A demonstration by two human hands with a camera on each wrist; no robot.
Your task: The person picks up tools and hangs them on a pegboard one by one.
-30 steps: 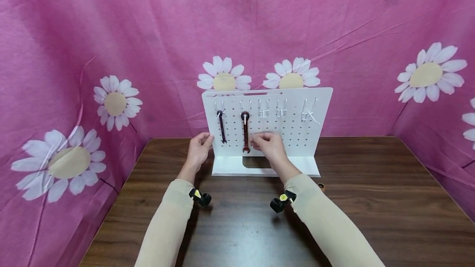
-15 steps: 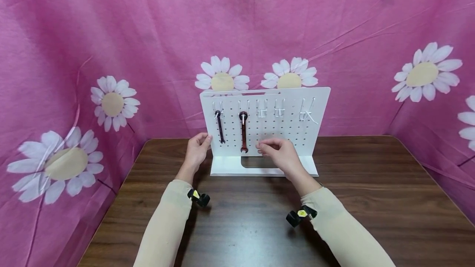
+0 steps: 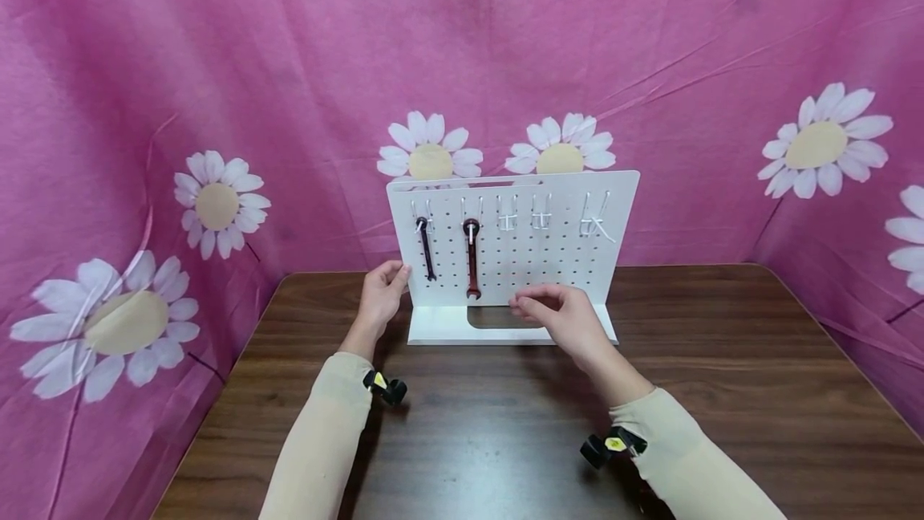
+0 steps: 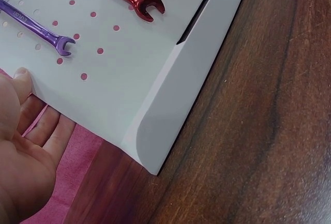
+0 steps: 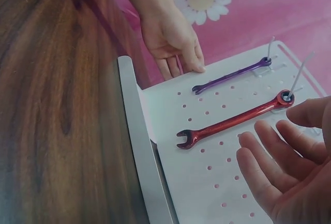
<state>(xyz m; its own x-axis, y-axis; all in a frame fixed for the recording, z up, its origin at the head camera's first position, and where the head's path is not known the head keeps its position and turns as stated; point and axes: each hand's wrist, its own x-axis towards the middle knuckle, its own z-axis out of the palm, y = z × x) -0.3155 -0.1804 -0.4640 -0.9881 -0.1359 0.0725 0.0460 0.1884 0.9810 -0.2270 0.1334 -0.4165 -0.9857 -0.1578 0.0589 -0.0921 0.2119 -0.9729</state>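
A white pegboard stand [image 3: 570, 259] stands upright on the table. My left hand [image 3: 378, 298] grips its left edge, thumb in front and fingers behind, as the left wrist view shows. On the left hook hangs a small purple combination wrench [image 4: 36, 27]. A larger red combination wrench [image 5: 232, 121] hangs by its ring end on the hook beside it, open end down. My right hand [image 3: 572, 323] is in front of the board's lower part, right of the red wrench. Its fingers are loosely bent, apart from both wrenches, with nothing between them.
Several more wire hooks [image 3: 541, 219] line the board's upper right, with no tools on them. Below is the stand's white base [image 3: 439, 326] with a cutout. The brown wooden table [image 3: 722, 359] extends around it. A pink flowered cloth [image 3: 491, 46] hangs behind and beside it.
My right hand has moved away from the red wrench's lower end, to the right and slightly down. The left hand stays on the board's edge. Both wrenches hang in the same places.
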